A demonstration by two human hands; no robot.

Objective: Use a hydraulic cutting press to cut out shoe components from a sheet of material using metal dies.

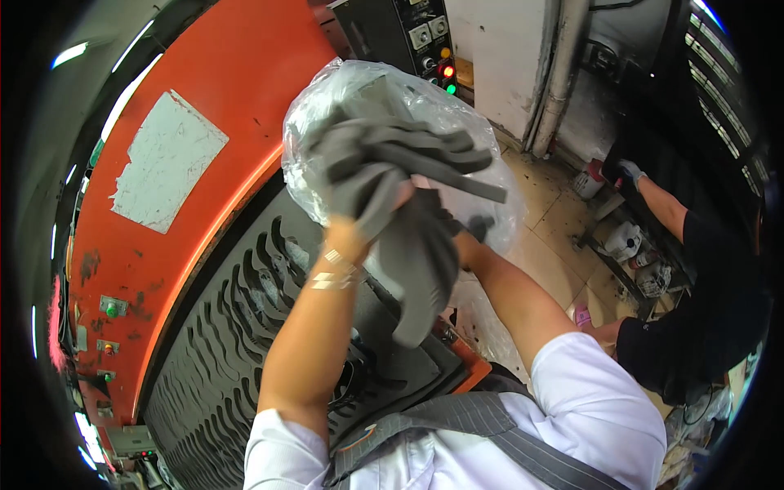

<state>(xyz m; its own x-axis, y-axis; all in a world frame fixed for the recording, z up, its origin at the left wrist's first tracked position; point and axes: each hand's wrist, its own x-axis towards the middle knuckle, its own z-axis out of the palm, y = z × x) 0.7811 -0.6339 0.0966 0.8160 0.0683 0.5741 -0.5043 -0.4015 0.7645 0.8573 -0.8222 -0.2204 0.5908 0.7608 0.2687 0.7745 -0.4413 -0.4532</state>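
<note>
A bundle of curved dark grey foam pieces (416, 261) is lifted over a clear plastic bag (490, 188), its upper strips blurred by motion. My left hand (377, 200), in a grey glove, is closed on the bundle from the left. Light strips circle that wrist. From the right my forearm reaches in behind the hanging foam, and my right hand (459, 237) is mostly covered there; its fingers do not show. Below my left arm lies a dark foam sheet (237, 327) with rows of wavy cut shapes.
An orange machine (237, 73) with a torn pale sheet on it curves along the left. Behind the bag stands a control box (408, 41) with lit buttons. At right, a person in black (694, 327) reaches toward a low rack (604, 245) holding containers.
</note>
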